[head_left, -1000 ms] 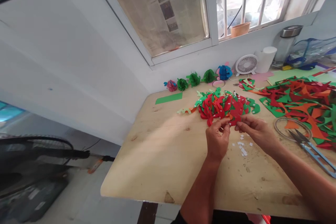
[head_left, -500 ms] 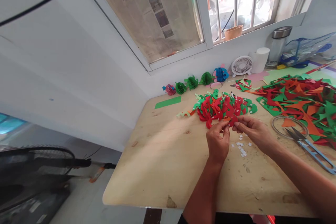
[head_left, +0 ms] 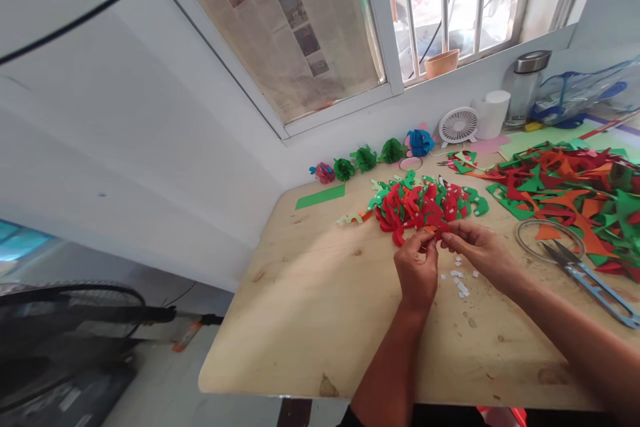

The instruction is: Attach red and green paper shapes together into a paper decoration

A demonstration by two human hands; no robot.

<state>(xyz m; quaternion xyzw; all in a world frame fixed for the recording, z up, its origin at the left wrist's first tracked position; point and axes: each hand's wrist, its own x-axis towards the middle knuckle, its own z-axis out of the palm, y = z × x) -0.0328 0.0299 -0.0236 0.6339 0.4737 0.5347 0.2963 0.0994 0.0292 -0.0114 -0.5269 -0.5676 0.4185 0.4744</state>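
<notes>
Between my two hands is a small red paper cutout [head_left: 442, 229], partly hidden by the fingers. My left hand [head_left: 417, 263] pinches it from the left, fingers closed. From the right, my right hand [head_left: 475, 247] is closed on its other edge with thumb and forefinger. Just beyond the hands lies a heap of red and green curved paper cutouts [head_left: 415, 203], several with small white squares on them. Below the fingers, small white paper squares [head_left: 461, 287] are scattered on the wooden table [head_left: 300, 300].
Thread snips [head_left: 590, 283] and a clear tape ring [head_left: 550, 240] lie right of my right arm, beside a big pile of paper scraps [head_left: 575, 193]. Along the wall stand folded paper figures [head_left: 365, 158], a small white fan [head_left: 459, 125] and a glass bottle [head_left: 529, 87]. A green strip [head_left: 320, 197] lies at the back left.
The red cutout has turned between my fingers and shows less of its face. Both hands stay close together in nearly the same place. The view has shifted slightly.
</notes>
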